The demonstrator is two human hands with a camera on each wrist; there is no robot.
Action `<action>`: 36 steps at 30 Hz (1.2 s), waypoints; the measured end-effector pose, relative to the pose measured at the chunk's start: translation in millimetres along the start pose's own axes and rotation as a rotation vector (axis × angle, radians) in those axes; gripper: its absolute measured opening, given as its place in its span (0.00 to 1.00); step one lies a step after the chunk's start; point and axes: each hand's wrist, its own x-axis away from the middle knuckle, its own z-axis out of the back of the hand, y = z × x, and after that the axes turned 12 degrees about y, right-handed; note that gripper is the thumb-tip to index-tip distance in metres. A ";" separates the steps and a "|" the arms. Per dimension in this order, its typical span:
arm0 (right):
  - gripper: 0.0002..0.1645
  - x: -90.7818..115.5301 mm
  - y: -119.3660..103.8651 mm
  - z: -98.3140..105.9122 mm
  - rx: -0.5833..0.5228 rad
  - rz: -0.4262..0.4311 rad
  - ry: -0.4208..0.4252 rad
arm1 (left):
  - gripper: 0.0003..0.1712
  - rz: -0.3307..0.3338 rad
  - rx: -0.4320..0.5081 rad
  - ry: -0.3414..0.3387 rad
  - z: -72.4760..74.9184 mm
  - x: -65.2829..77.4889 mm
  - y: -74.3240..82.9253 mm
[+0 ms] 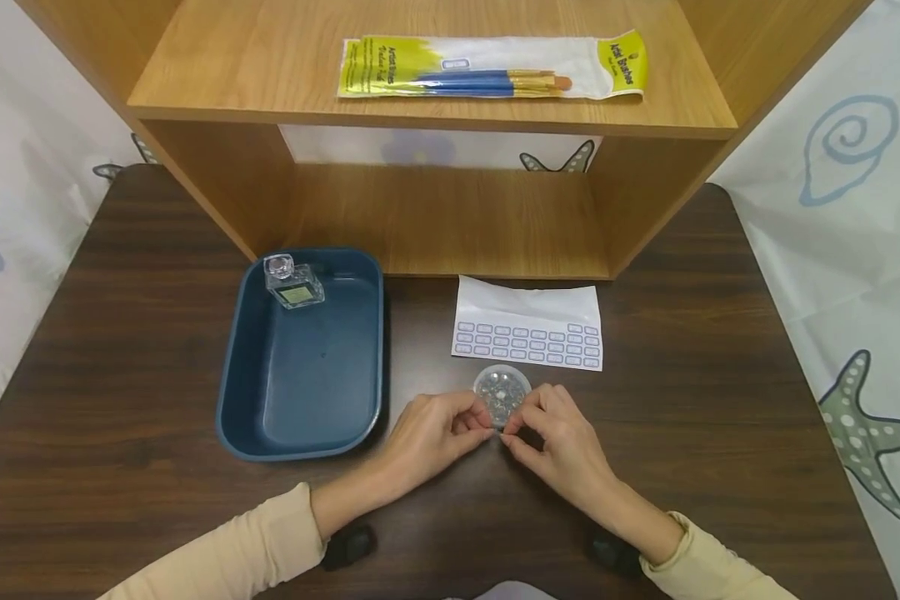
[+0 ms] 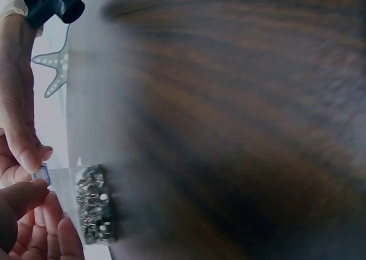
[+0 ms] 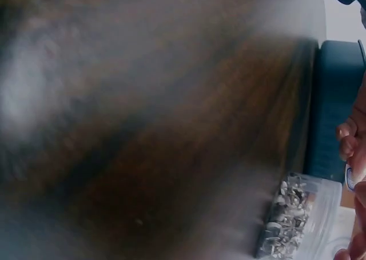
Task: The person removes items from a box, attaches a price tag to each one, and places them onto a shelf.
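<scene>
Both hands meet over the table at a small white label sticker with a blue border (image 2: 42, 174). My left hand (image 1: 442, 429) pinches it from one side with thumb and fingers. From the other side my right hand (image 1: 558, 437) also pinches it. Just beyond the fingertips stands a round clear plastic container (image 1: 501, 392), filled with small shiny metallic pieces (image 3: 289, 214) whose exact kind I cannot tell. Behind that lies a sheet of label stickers (image 1: 528, 329), with a gap in its top row.
On the left is a blue tray (image 1: 311, 375) with a glass bottle (image 1: 296, 287) in its far corner. A wooden shelf unit (image 1: 450, 221) stands at the back, a pack of artist brushes (image 1: 495, 67) on its upper board. Patterned white cloth hangs around the table.
</scene>
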 end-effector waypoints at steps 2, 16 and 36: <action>0.20 1.3 -1.4 -0.9 0.028 -0.001 -0.003 | 0.09 0.002 -0.007 0.022 -1.9 2.2 -1.6; 0.20 7.3 -1.1 -7.4 0.145 -0.008 0.000 | 0.14 -0.021 -0.035 0.091 -11.9 6.4 -10.1; 0.21 2.8 -2.3 -10.8 0.194 -0.003 -0.001 | 0.24 0.022 0.053 0.122 -16.0 5.4 -14.3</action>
